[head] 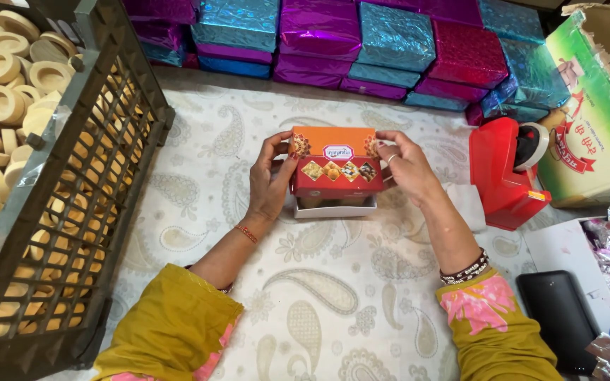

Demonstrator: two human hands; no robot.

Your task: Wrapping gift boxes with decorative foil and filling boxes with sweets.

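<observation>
- Head view, centre: an orange-and-red box lid point(336, 164) sits at the middle of the paisley cloth point(319, 303), held over a white box tray point(335, 206) whose lower edge shows just beneath it.
- Left hand point(271, 180) grips the lid's left end, thumb on the near face and fingers curled round the top corner, closed firmly on the card.
- Right hand point(405, 166) holds the lid's right end the same way, fingers bent round the far corner, a ring showing on one finger.
- Doing it well, as I judge it: keep both ends level so the lid meets the tray squarely, align the corners before pressing, and push evenly rather than one side first, since thin card is likely to buckle or catch on the tray wall.
- Left of the lid: a dark plastic crate point(72, 212) tilted on its side, packed with pale round wooden pieces point(8, 92).
- Beyond the lid: stacked foil-wrapped boxes point(361, 42) in blue, purple and pink.
- Right of the lid: a red tape dispenser point(506, 173), just beside a green printed carton point(594, 120).
- Nearer than the dispenser: a black phone point(559, 317) lying on white paper, with crumpled foil at the frame's edge.
</observation>
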